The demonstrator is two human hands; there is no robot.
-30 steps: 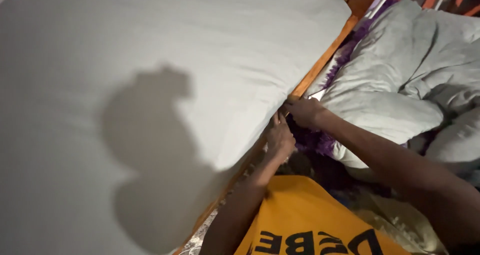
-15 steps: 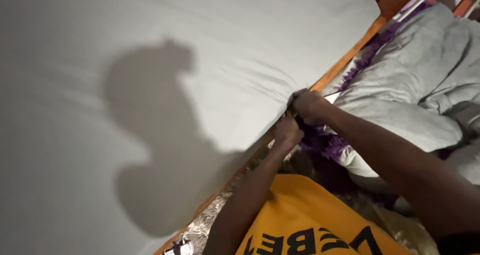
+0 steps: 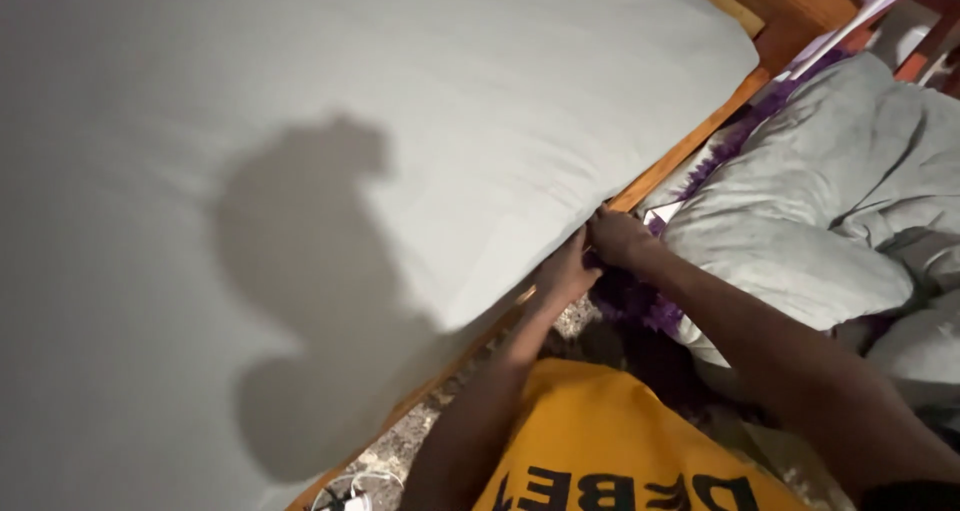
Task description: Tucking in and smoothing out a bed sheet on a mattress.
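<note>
1. We see our left hand (image 3: 566,269) at the side edge of the pale grey fitted sheet (image 3: 420,101) that covers the mattress; its grip is pressed against the fabric where the sheet turns down over the edge, fingers hidden behind it, so we cannot tell whether they pinch it.
2. Our right hand (image 3: 618,236) sits just beside the left, touching the same sheet edge; its grip is curled shut on the fabric at the mattress side.
3. The sheet lies smooth and taut across the bed, with faint creases running toward both hands. A dark shadow falls across its middle.
4. The orange-brown wooden bed frame (image 3: 700,131) runs along the sheet edge, directly beneath both hands.
5. A crumpled grey duvet (image 3: 800,221) lies on the floor beside the frame, close to our right forearm.
6. A purple shaggy rug (image 3: 640,306) shows between the duvet and the frame, below the hands.
7. Our yellow shirt (image 3: 600,441) fills the lower centre of the view.
</note>
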